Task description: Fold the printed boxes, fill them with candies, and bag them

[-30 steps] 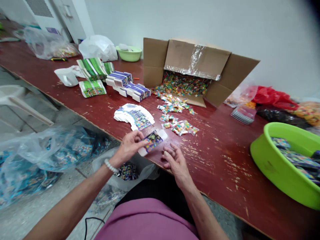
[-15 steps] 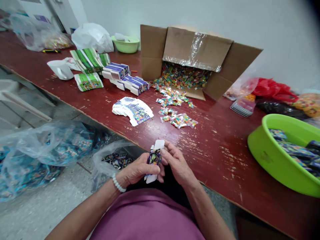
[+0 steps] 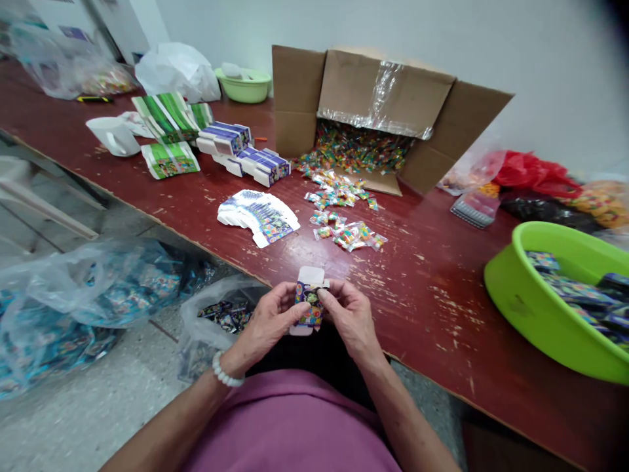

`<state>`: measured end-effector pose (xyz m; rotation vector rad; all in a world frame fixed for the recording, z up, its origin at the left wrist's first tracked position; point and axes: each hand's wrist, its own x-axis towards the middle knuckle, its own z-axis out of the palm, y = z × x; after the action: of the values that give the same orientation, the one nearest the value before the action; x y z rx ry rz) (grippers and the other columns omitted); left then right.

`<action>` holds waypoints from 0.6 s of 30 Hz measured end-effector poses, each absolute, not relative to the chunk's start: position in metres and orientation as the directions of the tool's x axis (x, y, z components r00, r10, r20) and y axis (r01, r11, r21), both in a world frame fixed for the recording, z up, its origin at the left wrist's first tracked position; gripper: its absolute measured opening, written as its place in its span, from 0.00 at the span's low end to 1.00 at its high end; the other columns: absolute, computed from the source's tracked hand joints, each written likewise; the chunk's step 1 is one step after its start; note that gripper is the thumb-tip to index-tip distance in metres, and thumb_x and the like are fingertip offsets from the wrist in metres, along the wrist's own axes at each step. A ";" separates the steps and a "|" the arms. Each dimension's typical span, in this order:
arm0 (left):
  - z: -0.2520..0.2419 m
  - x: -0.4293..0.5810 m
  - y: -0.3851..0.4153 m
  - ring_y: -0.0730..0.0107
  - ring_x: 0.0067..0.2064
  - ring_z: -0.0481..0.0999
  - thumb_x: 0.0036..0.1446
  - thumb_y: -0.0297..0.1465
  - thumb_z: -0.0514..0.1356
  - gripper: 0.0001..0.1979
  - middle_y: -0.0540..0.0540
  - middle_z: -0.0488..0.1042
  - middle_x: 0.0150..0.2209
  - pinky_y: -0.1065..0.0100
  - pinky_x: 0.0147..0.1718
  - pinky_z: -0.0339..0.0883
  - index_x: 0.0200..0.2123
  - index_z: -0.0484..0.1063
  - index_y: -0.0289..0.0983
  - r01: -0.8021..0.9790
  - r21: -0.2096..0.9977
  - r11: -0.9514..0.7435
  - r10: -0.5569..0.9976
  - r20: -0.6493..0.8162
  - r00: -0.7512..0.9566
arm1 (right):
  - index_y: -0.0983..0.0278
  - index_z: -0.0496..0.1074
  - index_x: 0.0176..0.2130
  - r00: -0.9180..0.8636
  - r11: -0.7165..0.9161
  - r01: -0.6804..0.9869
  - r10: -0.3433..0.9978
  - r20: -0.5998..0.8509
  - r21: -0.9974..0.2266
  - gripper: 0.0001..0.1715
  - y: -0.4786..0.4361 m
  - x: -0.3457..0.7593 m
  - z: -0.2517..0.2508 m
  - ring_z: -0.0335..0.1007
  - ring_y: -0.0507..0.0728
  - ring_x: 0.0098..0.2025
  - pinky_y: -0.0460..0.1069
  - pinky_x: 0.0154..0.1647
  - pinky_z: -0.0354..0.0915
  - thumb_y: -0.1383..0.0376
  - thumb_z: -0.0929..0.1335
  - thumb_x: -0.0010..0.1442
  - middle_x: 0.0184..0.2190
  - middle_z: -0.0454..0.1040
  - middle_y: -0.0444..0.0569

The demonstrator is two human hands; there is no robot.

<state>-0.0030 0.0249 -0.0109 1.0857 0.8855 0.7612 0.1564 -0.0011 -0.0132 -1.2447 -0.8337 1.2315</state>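
Left hand (image 3: 275, 314) and right hand (image 3: 350, 311) grip a small box (image 3: 312, 298) by the table's (image 3: 417, 295) near edge, thumbs (image 3: 299, 311) on its front, apparently steadying it with the flaps (image 3: 312, 275) free. Flat boxes (image 3: 260, 216) lie fanned beyond, probably for easy picking, sweets (image 3: 351, 235) to their right.

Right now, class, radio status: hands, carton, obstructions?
Left hand and right hand gripping small carton. Flaps sticking out at both ends. Nothing seen blocking hands.

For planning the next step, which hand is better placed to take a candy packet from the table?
Probably the right hand: it looks nearer the candy packets, and the left hand could support the small carton that both hold.
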 end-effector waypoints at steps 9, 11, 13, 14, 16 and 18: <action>-0.014 -0.001 0.013 0.67 0.39 0.79 0.57 0.36 0.65 0.23 0.46 0.77 0.43 0.68 0.37 0.74 0.56 0.65 0.42 -0.071 0.984 0.164 0.933 -0.131 0.335 | 0.62 0.74 0.38 0.182 -0.049 -0.288 0.978 -0.105 -0.956 0.13 -0.003 0.154 -0.018 0.71 0.51 0.33 0.46 0.37 0.67 0.57 0.75 0.55 0.33 0.78 0.44; -0.016 -0.004 0.016 0.68 0.38 0.77 0.59 0.36 0.64 0.18 0.47 0.77 0.40 0.69 0.36 0.72 0.51 0.68 0.41 -0.070 0.979 0.193 0.913 -0.153 0.379 | 0.63 0.75 0.33 0.152 -0.113 -0.293 0.975 -0.162 -0.949 0.15 -0.002 0.157 -0.022 0.69 0.51 0.30 0.47 0.34 0.66 0.55 0.75 0.55 0.28 0.76 0.43; -0.016 -0.006 0.019 0.69 0.37 0.76 0.60 0.37 0.63 0.13 0.48 0.77 0.37 0.70 0.35 0.71 0.46 0.70 0.39 -0.058 0.980 0.189 0.905 -0.151 0.398 | 0.64 0.75 0.30 0.109 -0.181 -0.317 0.968 -0.225 -0.931 0.17 0.000 0.161 -0.023 0.68 0.51 0.28 0.47 0.33 0.66 0.53 0.76 0.52 0.25 0.74 0.43; -0.015 -0.007 0.021 0.69 0.36 0.75 0.60 0.37 0.62 0.12 0.49 0.77 0.36 0.71 0.35 0.70 0.44 0.71 0.39 -0.043 0.984 0.175 0.907 -0.144 0.396 | 0.64 0.74 0.30 0.088 -0.203 -0.331 0.966 -0.245 -0.921 0.18 0.001 0.163 -0.023 0.68 0.51 0.27 0.47 0.32 0.66 0.54 0.77 0.50 0.25 0.74 0.43; -0.014 -0.009 0.023 0.69 0.36 0.74 0.60 0.38 0.62 0.10 0.49 0.76 0.35 0.71 0.35 0.68 0.40 0.73 0.37 -0.007 0.989 0.148 0.915 -0.135 0.381 | 0.64 0.75 0.34 0.066 -0.208 -0.359 0.967 -0.247 -0.910 0.19 0.005 0.165 -0.020 0.68 0.50 0.27 0.46 0.31 0.66 0.56 0.79 0.46 0.26 0.74 0.41; -0.012 -0.009 0.024 0.70 0.35 0.73 0.60 0.38 0.62 0.10 0.49 0.75 0.35 0.72 0.35 0.67 0.38 0.73 0.37 0.013 0.990 0.139 0.917 -0.133 0.376 | 0.61 0.75 0.40 0.033 -0.198 -0.361 0.974 -0.225 -0.911 0.24 0.007 0.167 -0.015 0.68 0.50 0.27 0.46 0.32 0.66 0.59 0.80 0.44 0.26 0.74 0.39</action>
<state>-0.0094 0.0242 -0.0120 1.2561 0.9761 0.8323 0.1674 0.0069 -0.0154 -1.1168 -0.7727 1.4592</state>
